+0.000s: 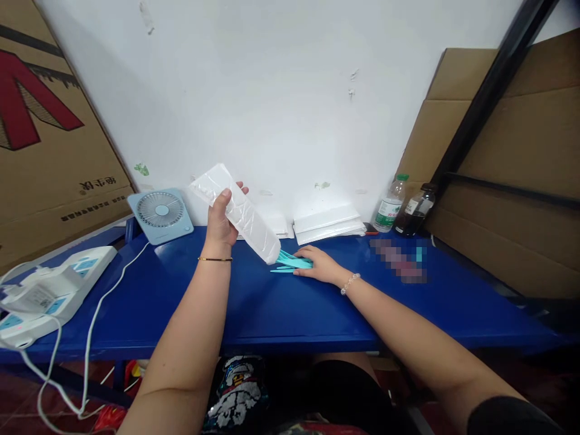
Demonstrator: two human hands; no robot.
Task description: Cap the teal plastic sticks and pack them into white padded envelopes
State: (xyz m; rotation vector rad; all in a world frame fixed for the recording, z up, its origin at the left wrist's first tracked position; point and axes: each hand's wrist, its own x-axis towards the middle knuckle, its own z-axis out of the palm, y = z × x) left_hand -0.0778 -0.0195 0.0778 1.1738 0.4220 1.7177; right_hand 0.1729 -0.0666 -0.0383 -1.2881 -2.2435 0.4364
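My left hand is closed round a long white plastic sleeve, thumb on top. The sleeve is tilted, its upper end toward the wall and its lower end just above the blue table. At that lower end lie several thin turquoise strips with pointed tips, fanned out. My right hand rests low at the table with its fingers closed over the strips' other ends, which it hides. Whether the tips reach inside the sleeve I cannot tell.
On the blue table a light-blue fan and a white power strip with cables stand left. White flat packs lie along the wall. A clear bottle and a dark bottle stand right, near a blurred patch. Cardboard flanks both sides.
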